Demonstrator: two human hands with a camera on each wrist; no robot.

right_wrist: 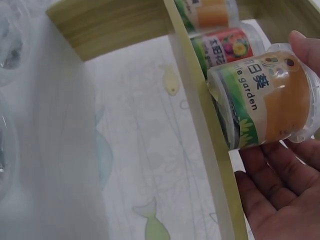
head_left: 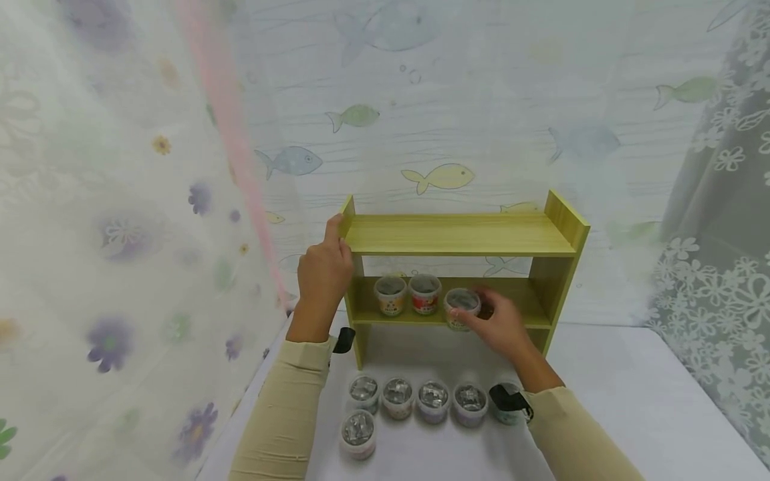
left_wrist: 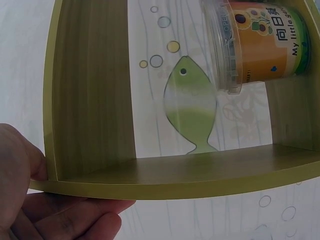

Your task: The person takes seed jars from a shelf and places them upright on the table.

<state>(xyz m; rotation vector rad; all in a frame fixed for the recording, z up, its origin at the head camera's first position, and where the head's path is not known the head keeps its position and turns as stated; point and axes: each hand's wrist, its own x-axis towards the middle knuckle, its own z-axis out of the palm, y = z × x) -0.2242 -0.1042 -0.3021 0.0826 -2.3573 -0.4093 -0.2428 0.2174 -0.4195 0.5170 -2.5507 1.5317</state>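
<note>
A yellow-green wooden shelf unit (head_left: 457,234) stands at the back of the table. My left hand (head_left: 325,270) grips its upper left corner; in the left wrist view, thumb and fingers (left_wrist: 75,217) lie on either side of a board. With thumb and fingers my right hand (head_left: 504,325) holds a lidded plastic tub (right_wrist: 275,100) with an orange "little garden" label at the lower board's front edge. To its left on that board sit an orange-labelled tub (head_left: 390,304) and a red-labelled tub (head_left: 424,302).
Several silver-topped tubs (head_left: 398,399) line the white table (head_left: 613,401) before the shelf. One more tub (head_left: 357,434) stands nearer at the left. Behind hangs a fish-print curtain (head_left: 493,87); a flowered curtain (head_left: 120,280) hangs at the left.
</note>
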